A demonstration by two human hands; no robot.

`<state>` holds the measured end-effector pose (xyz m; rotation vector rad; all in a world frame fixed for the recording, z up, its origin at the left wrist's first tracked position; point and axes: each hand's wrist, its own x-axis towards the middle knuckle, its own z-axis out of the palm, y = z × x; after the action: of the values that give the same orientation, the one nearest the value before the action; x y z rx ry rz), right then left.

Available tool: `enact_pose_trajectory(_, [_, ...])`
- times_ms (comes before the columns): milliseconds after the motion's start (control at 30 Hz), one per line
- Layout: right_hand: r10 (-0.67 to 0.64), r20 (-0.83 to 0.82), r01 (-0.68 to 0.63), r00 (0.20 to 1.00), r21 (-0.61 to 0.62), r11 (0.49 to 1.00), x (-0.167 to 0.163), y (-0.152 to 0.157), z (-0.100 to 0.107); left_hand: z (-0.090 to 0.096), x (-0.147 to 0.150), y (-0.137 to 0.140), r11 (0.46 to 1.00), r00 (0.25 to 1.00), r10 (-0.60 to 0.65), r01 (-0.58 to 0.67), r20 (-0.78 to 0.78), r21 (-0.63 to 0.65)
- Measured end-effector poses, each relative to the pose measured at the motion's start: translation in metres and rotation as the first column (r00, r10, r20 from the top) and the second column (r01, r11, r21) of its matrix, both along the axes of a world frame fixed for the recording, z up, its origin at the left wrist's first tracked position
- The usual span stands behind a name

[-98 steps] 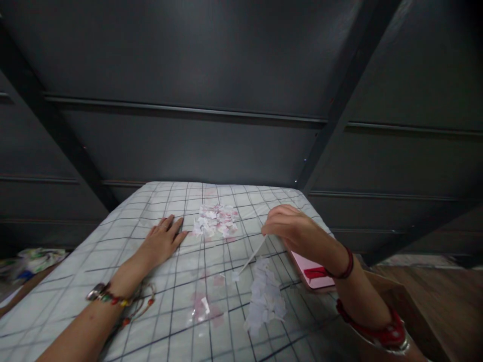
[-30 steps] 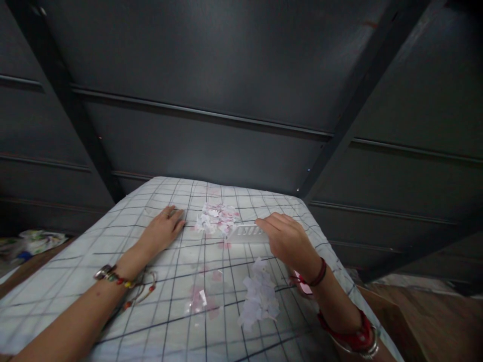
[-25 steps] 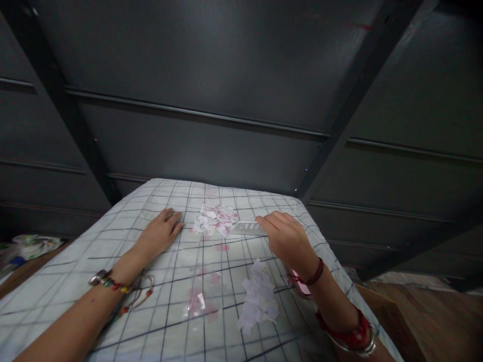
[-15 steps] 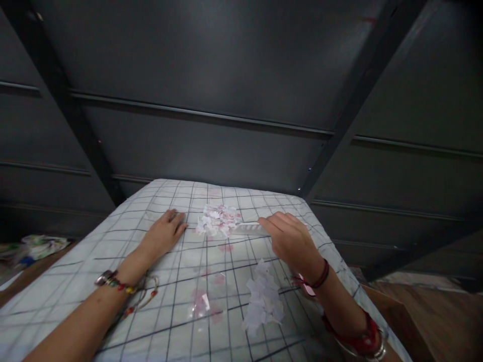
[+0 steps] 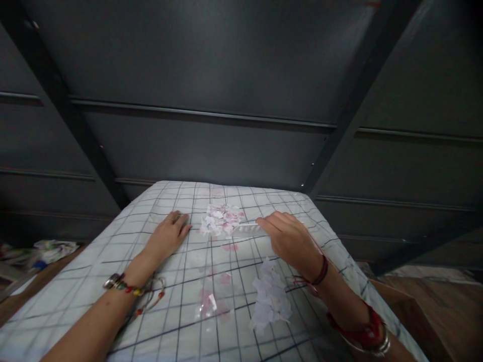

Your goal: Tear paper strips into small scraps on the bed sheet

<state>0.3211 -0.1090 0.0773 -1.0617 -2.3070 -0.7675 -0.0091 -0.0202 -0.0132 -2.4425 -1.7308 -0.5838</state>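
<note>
My right hand is closed around one end of a pale, flat strip with slanted light marks; its exact kind I cannot tell. The strip's far end touches the right edge of a pile of torn paper bits, white with pink patches. Palm down on the checked cloth, my left hand rests to the left of that pile, fingers loosely stretched and holding nothing. A second heap of plain white paper scraps lies nearer me, below my right hand.
A shiny, clear piece of plastic with pink patches lies on the cloth, left of the white scraps. Dark panels rise behind the far edge. A cardboard box stands low at right; clutter lies at left.
The view has shifted slightly, so the cloth and paper appear a little further right. The strip stays in my right hand against the pile, and my left hand stays flat.
</note>
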Motion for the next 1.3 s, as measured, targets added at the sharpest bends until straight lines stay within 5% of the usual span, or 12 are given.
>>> enact_pose_trajectory(700, [0.004,0.028,-0.006,1.0,0.091,0.996,0.008,0.004,0.003,0.004,0.002,-0.003,0.999,0.999,0.026,-0.027,-0.043,-0.039])
enact_pose_trajectory(1300, [0.01,0.02,-0.01,1.0,0.027,1.0,0.004,0.006,-0.003,-0.002,0.0,0.0,1.0,1.0,-0.014,0.014,-0.027,-0.012])
